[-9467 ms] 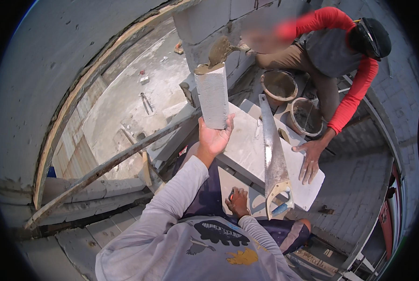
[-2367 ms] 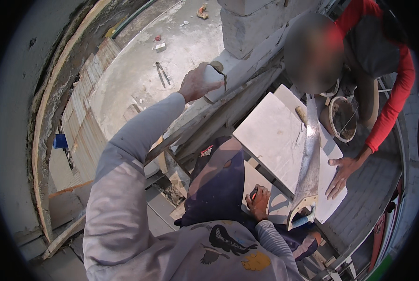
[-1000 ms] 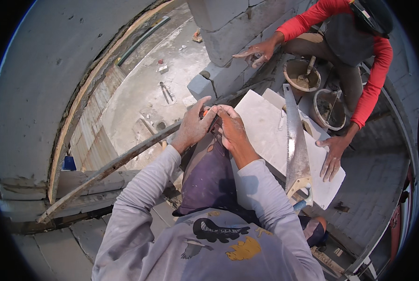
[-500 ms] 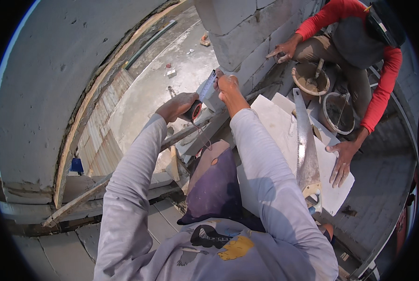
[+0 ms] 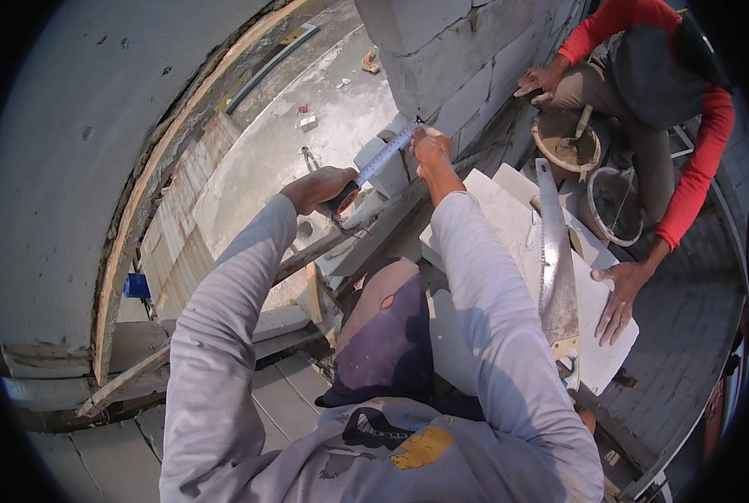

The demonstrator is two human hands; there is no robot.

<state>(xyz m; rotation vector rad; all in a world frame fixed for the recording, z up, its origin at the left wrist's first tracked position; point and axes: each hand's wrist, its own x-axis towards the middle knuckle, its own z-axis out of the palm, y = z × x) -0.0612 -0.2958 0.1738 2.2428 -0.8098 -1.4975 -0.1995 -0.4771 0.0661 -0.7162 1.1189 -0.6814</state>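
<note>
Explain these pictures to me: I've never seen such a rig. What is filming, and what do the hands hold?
There is no machine: these are a person's own bare hands. A wide fisheye camera worn on the head looks down, so straight edges bend. The left hand holds a tape measure; the right hand grips its drawn-out strip near the end. To the right, a handsaw lies on pale slabs, where a co-worker's hand also rests. Two buckets stand beyond.

A handsaw (image 5: 558, 289) lies across the pale slabs (image 5: 507, 226) here, its handle (image 5: 565, 348) by their near edge. Down on the grey concrete floor (image 5: 257, 172) I can see pincers (image 5: 309, 158), partly hidden, plus a small white block (image 5: 308, 123) and a long greenish bar (image 5: 272, 69).
</note>
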